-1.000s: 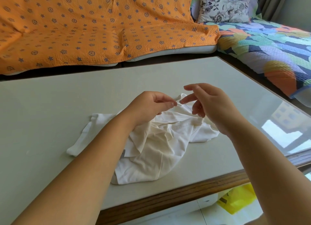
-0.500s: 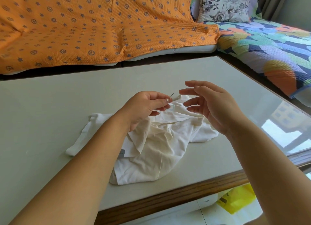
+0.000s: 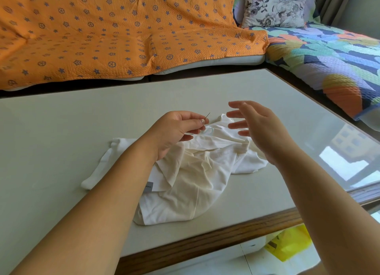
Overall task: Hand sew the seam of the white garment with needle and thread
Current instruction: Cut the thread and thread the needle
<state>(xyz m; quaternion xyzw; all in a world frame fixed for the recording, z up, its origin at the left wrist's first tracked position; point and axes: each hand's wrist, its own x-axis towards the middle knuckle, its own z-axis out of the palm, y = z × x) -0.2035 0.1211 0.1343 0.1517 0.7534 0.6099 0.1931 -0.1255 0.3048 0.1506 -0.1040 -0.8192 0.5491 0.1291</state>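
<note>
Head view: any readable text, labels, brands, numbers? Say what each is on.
Grey tag on the white garment: printed line, too small and blurred to read.
Yellow bag at lower right: dark mark, illegible.
No other text visible.

White garment [image 3: 185, 178], orange star-patterned sofa cover [image 3: 115, 34], floral cushion [image 3: 273, 10], yellow bag [image 3: 290, 246]

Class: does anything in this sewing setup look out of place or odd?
The white garment lies crumpled in a heap on the table, not smoothed flat for sewing. The left hand pinches the needle clear of it; no thread can be made out. Nothing looks spilled or damaged.
</note>
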